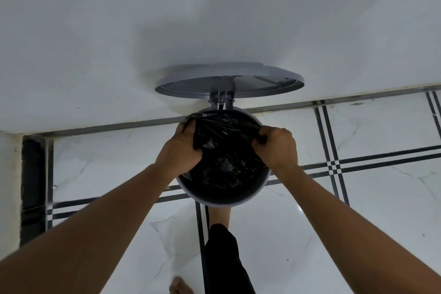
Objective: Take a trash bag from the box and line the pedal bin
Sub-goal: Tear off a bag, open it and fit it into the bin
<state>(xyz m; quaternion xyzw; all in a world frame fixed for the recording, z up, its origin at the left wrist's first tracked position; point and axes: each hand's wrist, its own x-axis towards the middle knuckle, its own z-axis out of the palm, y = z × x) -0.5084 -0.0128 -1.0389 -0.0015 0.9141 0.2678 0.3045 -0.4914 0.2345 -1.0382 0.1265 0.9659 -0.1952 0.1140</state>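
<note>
- A home interior, most likely a room corner in a house.
- Glossy white marble-look floor tiles (298, 234) with black striped borders.
- A plain white plastered wall (95, 31).
- A small round grey pedal bin (224, 200), household-sized.
- Bare feet (180, 287).

Looking steeply down from head height, close over the open pedal bin (223, 198) at centre, facing the white wall (214, 19) at twelve o'clock; a single view.
</note>
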